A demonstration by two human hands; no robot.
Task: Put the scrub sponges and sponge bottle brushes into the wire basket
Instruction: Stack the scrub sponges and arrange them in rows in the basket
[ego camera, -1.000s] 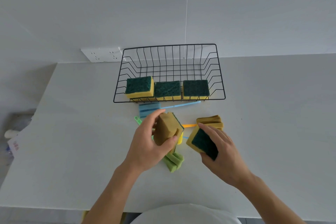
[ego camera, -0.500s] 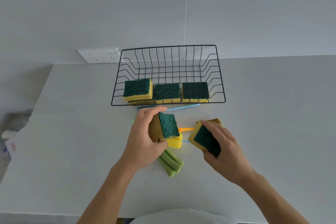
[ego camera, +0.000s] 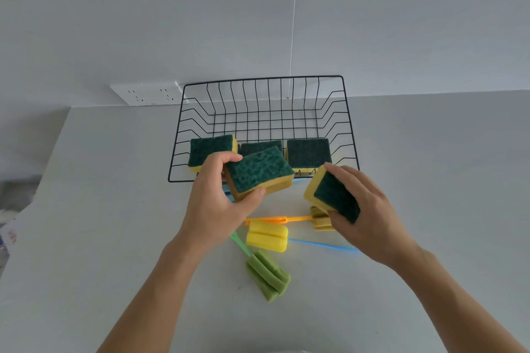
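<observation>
A black wire basket point(ego camera: 348, 123) stands at the back of the table with three green-topped yellow scrub sponges point(ego camera: 308, 153) along its front wall. My left hand point(ego camera: 218, 203) grips another scrub sponge point(ego camera: 259, 170), green side up, just at the basket's front rim. My right hand point(ego camera: 364, 215) holds a further scrub sponge point(ego camera: 332, 198), tilted, to the right and a little nearer. Sponge bottle brushes lie on the table below my hands: a yellow-headed one point(ego camera: 266, 235), a green one point(ego camera: 268, 275), and an orange-handled one point(ego camera: 275, 220) partly hidden by my right hand.
A white power strip point(ego camera: 146, 94) lies by the wall left of the basket. A thin cord point(ego camera: 292, 23) hangs down the wall behind it. The white table point(ego camera: 114, 223) ends at the left, where some clutter sits lower down.
Both hands have lifted their sponges forward toward the basket. My left hand turned its sponge green side up and brought it to the front rim.
</observation>
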